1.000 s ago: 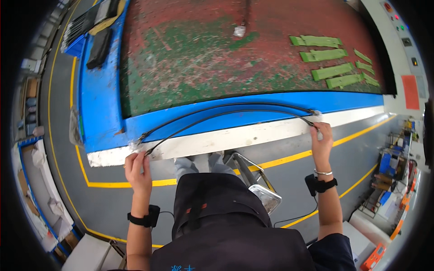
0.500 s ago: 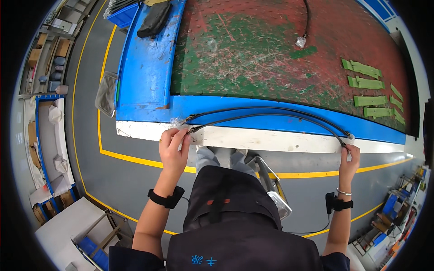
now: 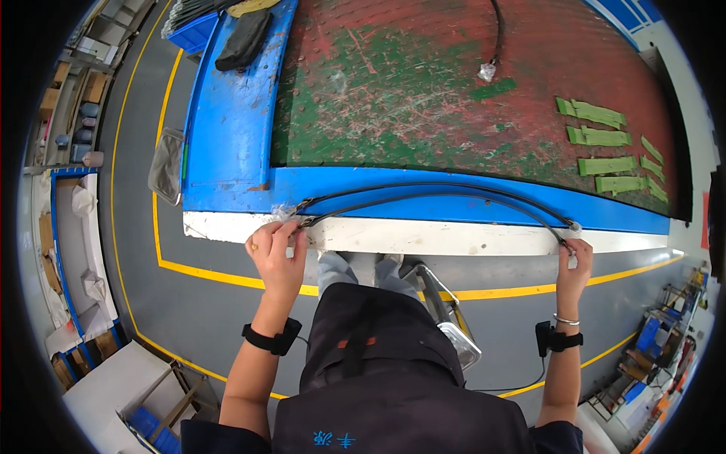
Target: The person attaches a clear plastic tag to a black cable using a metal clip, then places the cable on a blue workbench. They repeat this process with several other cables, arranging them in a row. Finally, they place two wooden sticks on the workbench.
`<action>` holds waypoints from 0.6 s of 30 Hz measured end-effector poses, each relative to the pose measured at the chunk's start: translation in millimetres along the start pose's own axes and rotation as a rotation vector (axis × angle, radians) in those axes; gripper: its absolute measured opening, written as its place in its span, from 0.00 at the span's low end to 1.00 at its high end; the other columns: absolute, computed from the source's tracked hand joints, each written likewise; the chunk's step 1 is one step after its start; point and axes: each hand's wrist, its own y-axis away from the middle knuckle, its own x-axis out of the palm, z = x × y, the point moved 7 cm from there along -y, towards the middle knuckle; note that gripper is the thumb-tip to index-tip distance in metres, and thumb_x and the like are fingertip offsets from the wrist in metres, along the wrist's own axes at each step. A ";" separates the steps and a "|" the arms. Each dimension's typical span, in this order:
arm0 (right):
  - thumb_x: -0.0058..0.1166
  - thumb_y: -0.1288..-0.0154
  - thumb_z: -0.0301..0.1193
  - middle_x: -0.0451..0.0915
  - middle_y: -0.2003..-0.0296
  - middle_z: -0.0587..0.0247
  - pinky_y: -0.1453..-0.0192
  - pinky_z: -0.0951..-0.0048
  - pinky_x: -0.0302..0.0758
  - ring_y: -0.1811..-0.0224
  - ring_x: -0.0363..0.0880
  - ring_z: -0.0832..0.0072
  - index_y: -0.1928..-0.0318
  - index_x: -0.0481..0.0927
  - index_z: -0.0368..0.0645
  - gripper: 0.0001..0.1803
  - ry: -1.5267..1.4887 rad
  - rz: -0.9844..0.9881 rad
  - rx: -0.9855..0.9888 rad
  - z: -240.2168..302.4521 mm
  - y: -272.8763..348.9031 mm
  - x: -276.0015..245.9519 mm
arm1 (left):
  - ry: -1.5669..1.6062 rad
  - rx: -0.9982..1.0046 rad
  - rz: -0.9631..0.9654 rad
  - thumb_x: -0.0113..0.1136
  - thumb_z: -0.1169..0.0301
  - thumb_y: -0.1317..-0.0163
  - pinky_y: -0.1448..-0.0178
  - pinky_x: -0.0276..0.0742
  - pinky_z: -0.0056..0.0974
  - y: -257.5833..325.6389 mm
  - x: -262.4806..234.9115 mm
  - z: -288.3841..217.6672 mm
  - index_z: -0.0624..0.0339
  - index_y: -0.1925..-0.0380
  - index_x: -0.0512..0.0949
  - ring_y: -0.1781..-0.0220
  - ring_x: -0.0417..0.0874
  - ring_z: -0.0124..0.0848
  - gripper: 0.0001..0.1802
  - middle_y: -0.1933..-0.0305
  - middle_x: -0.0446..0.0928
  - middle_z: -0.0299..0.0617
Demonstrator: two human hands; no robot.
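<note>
Bench (image 3: 423, 129) fills upper centre of frame. Across its blue border (image 3: 333, 178), mid-frame, back cable (image 3: 435, 184) arcs; front cable (image 3: 439, 194) bows just below, spanning your hands. Left hand (image 3: 278, 261), left of centre, pinches one end, thumb against fingers; right hand (image 3: 575, 272), right of centre, pinches other. Green strips (image 3: 600, 137) lie upper right. Change: view shifts slightly; your grips stay, so front cable remains bowed.

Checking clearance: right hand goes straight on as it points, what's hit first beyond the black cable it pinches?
Likely the plastic-wrapped end of the far black cable, just ahead of the right hand. Depth is unclear in this one view, so it might pass over.
</note>
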 end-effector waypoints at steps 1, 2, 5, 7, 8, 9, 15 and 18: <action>0.56 0.43 0.22 0.75 0.60 0.56 0.50 0.67 0.71 0.55 0.75 0.61 0.62 0.77 0.36 0.08 0.009 -0.003 -0.004 1.4 -0.1 -1.6 | -0.012 -0.005 0.001 0.67 0.73 0.54 0.49 0.59 0.41 0.6 -0.5 -0.5 0.54 0.63 0.79 0.59 0.73 0.34 0.15 0.63 0.73 0.38; 0.56 0.44 0.22 0.75 0.60 0.55 0.50 0.66 0.71 0.55 0.74 0.61 0.62 0.77 0.37 0.08 0.015 -0.008 -0.012 3.6 0.0 -2.6 | -0.024 -0.010 0.001 0.67 0.73 0.54 0.49 0.59 0.41 1.7 -1.4 -0.2 0.54 0.63 0.79 0.58 0.73 0.35 0.15 0.62 0.73 0.38; 0.57 0.44 0.23 0.74 0.58 0.54 0.48 0.65 0.70 0.52 0.73 0.59 0.59 0.76 0.38 0.11 0.055 -0.019 -0.048 5.2 0.2 -7.5 | -0.035 -0.018 -0.007 0.68 0.72 0.55 0.47 0.59 0.43 6.6 1.4 2.1 0.53 0.60 0.78 0.54 0.71 0.36 0.18 0.59 0.72 0.39; 0.58 0.44 0.24 0.74 0.57 0.53 0.47 0.65 0.70 0.52 0.73 0.59 0.57 0.75 0.38 0.13 0.059 -0.043 -0.049 8.7 0.0 -13.6 | -0.045 -0.008 -0.002 0.69 0.71 0.55 0.46 0.58 0.44 7.0 -0.5 1.7 0.55 0.57 0.76 0.52 0.71 0.38 0.22 0.57 0.71 0.41; 0.58 0.44 0.24 0.74 0.57 0.53 0.46 0.65 0.69 0.51 0.73 0.59 0.56 0.74 0.37 0.14 0.061 -0.054 -0.050 10.7 -0.4 -17.1 | -0.033 -0.011 -0.008 0.69 0.70 0.56 0.45 0.58 0.44 6.8 -1.3 0.2 0.56 0.56 0.76 0.52 0.71 0.38 0.23 0.57 0.72 0.41; 0.58 0.44 0.24 0.74 0.56 0.53 0.46 0.65 0.69 0.51 0.73 0.59 0.56 0.74 0.37 0.15 0.058 -0.065 -0.035 12.5 -1.3 -20.3 | -0.026 -0.016 -0.016 0.69 0.70 0.56 0.45 0.58 0.44 6.7 -3.5 -0.6 0.56 0.56 0.75 0.51 0.71 0.39 0.24 0.56 0.72 0.42; 0.57 0.44 0.23 0.74 0.56 0.53 0.44 0.65 0.67 0.51 0.73 0.60 0.56 0.73 0.35 0.15 -0.001 -0.109 -0.002 36.7 -7.3 -43.0 | -0.009 -0.022 0.005 0.69 0.71 0.57 0.43 0.57 0.44 13.5 -31.7 4.7 0.62 0.53 0.72 0.48 0.70 0.41 0.28 0.52 0.71 0.46; 0.56 0.43 0.23 0.75 0.57 0.54 0.43 0.66 0.66 0.51 0.73 0.60 0.56 0.74 0.35 0.13 -0.029 -0.110 0.009 49.6 -9.4 -47.2 | 0.006 -0.050 -0.030 0.68 0.72 0.56 0.43 0.58 0.44 8.1 -64.5 19.8 0.62 0.52 0.71 0.48 0.70 0.41 0.28 0.52 0.71 0.47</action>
